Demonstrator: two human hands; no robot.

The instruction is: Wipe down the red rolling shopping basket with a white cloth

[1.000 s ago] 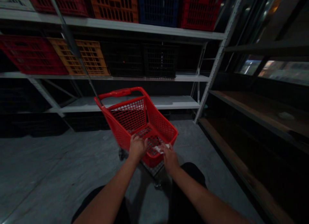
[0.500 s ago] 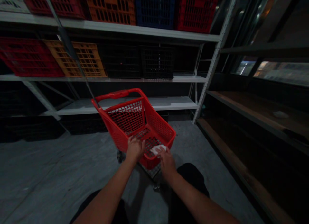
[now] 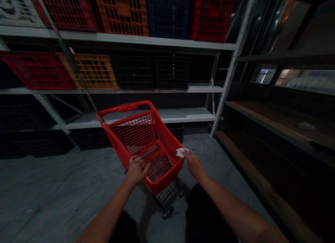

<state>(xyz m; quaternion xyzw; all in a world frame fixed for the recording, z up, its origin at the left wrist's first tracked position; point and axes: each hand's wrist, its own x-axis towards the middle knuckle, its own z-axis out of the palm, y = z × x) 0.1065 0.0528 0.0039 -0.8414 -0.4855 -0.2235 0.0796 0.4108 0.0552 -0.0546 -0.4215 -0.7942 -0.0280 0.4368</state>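
Observation:
A small red plastic shopping cart [image 3: 136,131] stands on the grey floor in front of me, its handle at the far end. My left hand [image 3: 136,168] is closed over the cart's near left rim. My right hand [image 3: 193,162] presses a small white cloth [image 3: 180,152] against the outer right rim of the basket, fingers curled on it. The basket looks empty inside.
Metal shelving [image 3: 146,40] runs across the back with red, orange, blue and black crates [image 3: 123,13]. Dark wooden shelves [image 3: 277,121] line the right side close to the cart. Open concrete floor [image 3: 52,187] spreads to the left.
My right hand has slid the white cloth from the cart's near front rim round to its right side. The cart has turned slightly and my left hand has shifted left along the rim.

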